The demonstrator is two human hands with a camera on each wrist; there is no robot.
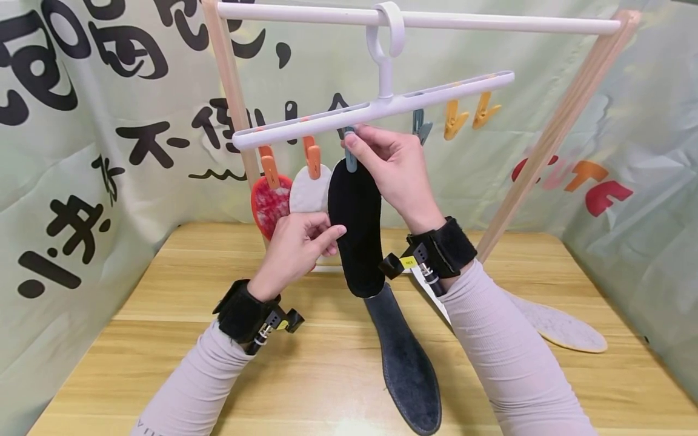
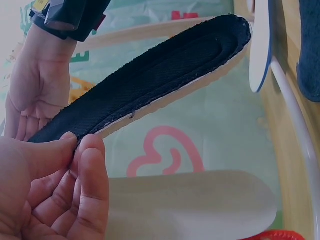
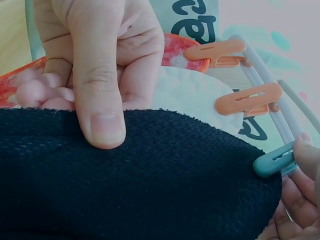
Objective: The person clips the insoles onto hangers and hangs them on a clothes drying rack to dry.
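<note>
Black insole (image 1: 357,239), hands (image 1: 294,245) (image 1: 400,172) on edge and clip (image 1: 351,161), room rightward

Head: high, facing down-forward over hanger (image 1: 383,108) and table (image 1: 305,387).
Left wrist: near, apparently tilted, facing the black insole (image 2: 145,82).
Right wrist: nearer, facing the teal clip (image 3: 264,166).
Both wrists share: black insole, left hand (image 2: 57,185).

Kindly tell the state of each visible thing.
Hanger: tilted, on rod.
Orange clips: gripping red insole, white insole.
Black insole: pinched by left hand.
Blue clip: at black insole's top, pinched by right hand.
Second blue clip: empty.
Yellow clips: empty.
Dark insole: on table.
Gray insole: on table.
</note>
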